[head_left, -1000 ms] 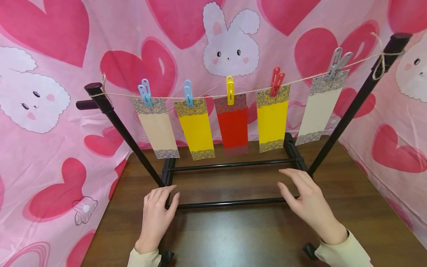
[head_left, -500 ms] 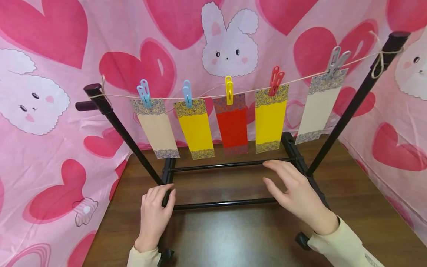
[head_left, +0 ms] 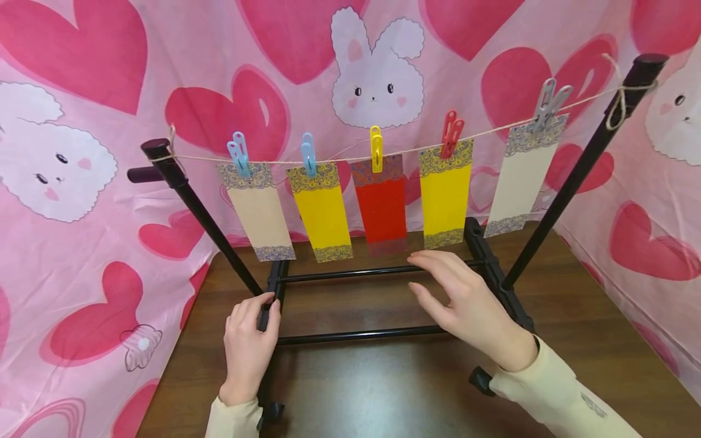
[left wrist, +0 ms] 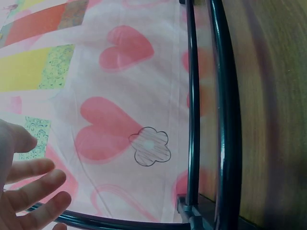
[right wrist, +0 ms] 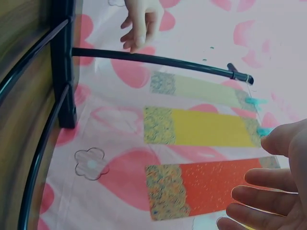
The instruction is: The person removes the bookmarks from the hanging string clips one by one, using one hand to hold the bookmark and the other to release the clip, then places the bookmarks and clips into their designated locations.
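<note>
Both hands hang in the air before a black rack, holding nothing. My left hand (head_left: 247,344) is by the lower left post (head_left: 210,228), its fingers relaxed and thumb apart. My right hand (head_left: 468,304), fingers extended and thumb spread, is below the red paper strip (head_left: 381,210) and the right yellow strip (head_left: 446,198). A string (head_left: 411,149) tied between the posts carries these strips, plus a cream strip (head_left: 260,213), another yellow strip (head_left: 322,216) and a white strip (head_left: 526,173). Light blue clothespins (head_left: 238,155), a yellow one (head_left: 376,149), a red one (head_left: 451,135) and a grey one (head_left: 549,104) clip them.
Thin crossbars (head_left: 361,334) join the rack's feet low over the brown wooden table (head_left: 372,389). The right post (head_left: 580,176) slants up at the right. Behind everything hangs a pink cloth (head_left: 312,103) with hearts and rabbits.
My right hand has moved left and a little up, from beside the right post toward the middle. My left hand has drifted slightly left and up. The clipped strips stay in place.
</note>
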A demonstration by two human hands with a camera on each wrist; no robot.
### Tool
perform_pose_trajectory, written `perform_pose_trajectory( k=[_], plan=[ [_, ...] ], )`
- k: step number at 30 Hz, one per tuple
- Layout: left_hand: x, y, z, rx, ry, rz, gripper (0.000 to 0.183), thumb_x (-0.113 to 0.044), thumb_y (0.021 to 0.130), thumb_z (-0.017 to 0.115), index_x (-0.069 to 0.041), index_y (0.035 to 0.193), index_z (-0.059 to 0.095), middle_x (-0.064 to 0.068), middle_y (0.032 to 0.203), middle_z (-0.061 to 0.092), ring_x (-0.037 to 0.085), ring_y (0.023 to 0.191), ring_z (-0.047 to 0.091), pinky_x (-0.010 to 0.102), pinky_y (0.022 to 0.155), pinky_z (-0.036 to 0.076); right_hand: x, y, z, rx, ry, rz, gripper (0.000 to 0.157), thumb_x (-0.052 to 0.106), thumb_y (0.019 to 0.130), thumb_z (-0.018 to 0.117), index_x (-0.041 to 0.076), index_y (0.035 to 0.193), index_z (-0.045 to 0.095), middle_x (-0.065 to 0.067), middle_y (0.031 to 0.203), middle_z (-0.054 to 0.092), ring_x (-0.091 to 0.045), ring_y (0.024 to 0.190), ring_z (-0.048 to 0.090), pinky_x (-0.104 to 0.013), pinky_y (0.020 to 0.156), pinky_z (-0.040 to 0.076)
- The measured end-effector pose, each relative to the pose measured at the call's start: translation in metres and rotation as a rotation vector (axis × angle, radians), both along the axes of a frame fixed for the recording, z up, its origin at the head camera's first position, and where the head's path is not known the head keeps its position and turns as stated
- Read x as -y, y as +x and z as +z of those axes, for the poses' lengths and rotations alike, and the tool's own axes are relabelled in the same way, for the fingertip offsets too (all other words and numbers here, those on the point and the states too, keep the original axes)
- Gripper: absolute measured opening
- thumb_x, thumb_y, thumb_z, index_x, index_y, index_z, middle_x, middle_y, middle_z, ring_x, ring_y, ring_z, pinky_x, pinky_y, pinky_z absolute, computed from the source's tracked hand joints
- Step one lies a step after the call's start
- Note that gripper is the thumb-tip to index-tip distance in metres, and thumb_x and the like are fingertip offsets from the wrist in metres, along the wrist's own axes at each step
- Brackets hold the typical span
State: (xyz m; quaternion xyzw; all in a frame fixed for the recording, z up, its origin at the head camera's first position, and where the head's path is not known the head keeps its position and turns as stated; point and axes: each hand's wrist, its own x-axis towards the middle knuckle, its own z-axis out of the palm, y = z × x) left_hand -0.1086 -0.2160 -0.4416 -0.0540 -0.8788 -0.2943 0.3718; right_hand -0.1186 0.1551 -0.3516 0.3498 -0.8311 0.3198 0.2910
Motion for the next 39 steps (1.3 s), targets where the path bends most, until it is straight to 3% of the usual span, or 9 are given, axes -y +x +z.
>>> perform_pose_trajectory(
  k=[9,16,25,33,35,39],
  plan=[
    [0.004,-0.005,0.010,-0.053,0.027,-0.010,0.022,-0.007,0.093,0.075,-0.001,0.114,0.075,0.016,0.107,0.075,0.034,0.093,0.064,0.046,0.078,0.048,0.017,-0.005,0.011,-0.005,-0.005,0.054,0.053,0.050,0.106,0.052,0.007,0.133,0.066,-0.012,0.132,0.068,-0.027,0.122,0.062,-0.022,0.115,0.038],
    [0.006,-0.008,0.014,-0.065,0.053,-0.026,0.024,-0.006,0.093,0.075,-0.001,0.117,0.074,0.015,0.109,0.074,0.031,0.096,0.064,0.037,0.082,0.047,0.030,-0.006,0.021,-0.003,-0.003,0.088,0.041,0.025,0.098,0.073,0.007,0.135,0.065,-0.012,0.134,0.067,-0.026,0.125,0.061,-0.032,0.112,0.045],
    [0.008,-0.017,0.026,-0.075,0.091,-0.039,0.030,-0.006,0.093,0.074,0.001,0.122,0.070,0.020,0.117,0.068,0.037,0.109,0.062,0.053,0.092,0.050,0.046,-0.011,0.036,-0.019,0.001,0.108,0.046,0.016,0.090,0.080,0.007,0.133,0.066,-0.010,0.133,0.067,-0.025,0.122,0.062,-0.045,0.104,0.053],
    [0.007,-0.023,0.041,-0.094,0.101,-0.040,0.030,-0.009,0.095,0.072,0.001,0.123,0.068,0.021,0.124,0.065,0.036,0.112,0.060,0.027,0.087,0.047,0.061,-0.015,0.051,-0.056,-0.013,0.144,0.043,0.014,0.090,0.080,0.005,0.131,0.067,-0.009,0.130,0.069,-0.025,0.119,0.064,-0.043,0.104,0.053],
    [0.007,-0.024,0.043,-0.100,0.103,-0.046,0.031,-0.009,0.095,0.071,0.001,0.124,0.068,0.021,0.124,0.064,0.035,0.112,0.060,0.026,0.088,0.046,0.065,-0.016,0.055,-0.068,-0.013,0.148,0.042,0.014,0.091,0.079,0.005,0.130,0.067,-0.010,0.129,0.069,-0.025,0.118,0.064,-0.042,0.104,0.053],
    [0.007,-0.028,0.049,-0.128,0.120,-0.066,0.032,-0.008,0.095,0.072,0.002,0.125,0.068,0.022,0.124,0.065,0.036,0.113,0.060,0.036,0.087,0.049,0.072,-0.018,0.063,-0.078,-0.011,0.147,0.041,0.015,0.091,0.080,0.004,0.129,0.067,-0.009,0.128,0.069,-0.024,0.117,0.064,-0.041,0.105,0.053]
  ],
)
